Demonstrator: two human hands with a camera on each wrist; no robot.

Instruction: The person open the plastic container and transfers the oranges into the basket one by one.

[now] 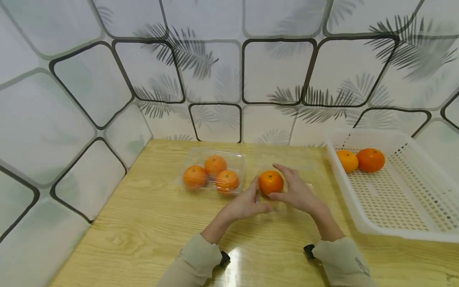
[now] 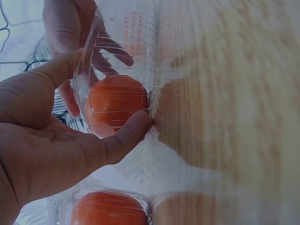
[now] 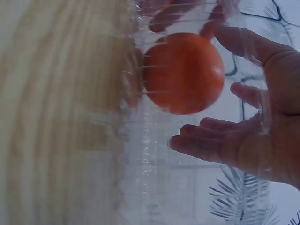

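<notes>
An orange mandarin (image 1: 270, 183) sits inside a clear plastic box (image 2: 123, 61) on the table. My left hand (image 1: 245, 205) holds the near left corner of that box, its thumb low against the wall and the forefinger at the rim. Over the box's right side is my right hand (image 1: 299, 193). Its fingers are spread and fairly straight, with a gap between them and the mandarin in the right wrist view. To the left stands another clear plastic box (image 1: 238, 161) with three mandarins (image 1: 215, 165) in it.
A white perforated plastic basket (image 1: 365, 221) stands at the right with two orange fruits (image 1: 371, 160) in its far left corner. The wood-grain table (image 1: 132, 235) meets a patterned wall covering (image 1: 215, 71) at the back and left.
</notes>
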